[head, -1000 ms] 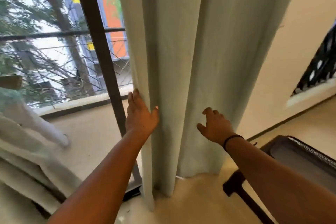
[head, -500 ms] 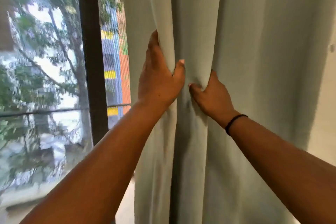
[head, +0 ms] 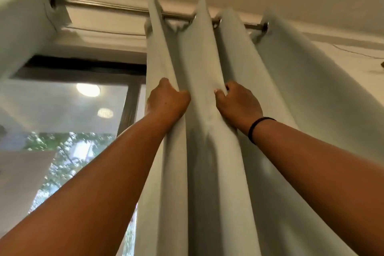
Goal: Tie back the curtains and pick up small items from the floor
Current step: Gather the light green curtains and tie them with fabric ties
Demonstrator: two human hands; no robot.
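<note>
Two hands are raised against the pale green curtain point(head: 280, 97), which hangs in deep vertical folds from a metal rod point(head: 116, 7) just under the ceiling. The left hand point(head: 167, 101) has its fingers curled round the curtain's outermost fold, the edge nearest the window point(head: 62, 108); the right hand point(head: 239, 103), a dark band point(head: 256, 128) on its wrist, pinches the next fold over, thumb in front and fingers tucked behind the cloth. Both grips sit well below the rod, with one loose pleat bulging between them.

The cloth looks soft and fairly thick, matte rather than slick, so it should bunch easily and stay put under a firm squeeze. It is probably heavy enough over its full drop to drag on the metal eyelets point(head: 265, 26) if pulled sideways too sharply. Gathering looks easiest by taking whole folds, as here, and sliding them away from the window toward the rod's far end.

No brand, label or writing can be read anywhere
</note>
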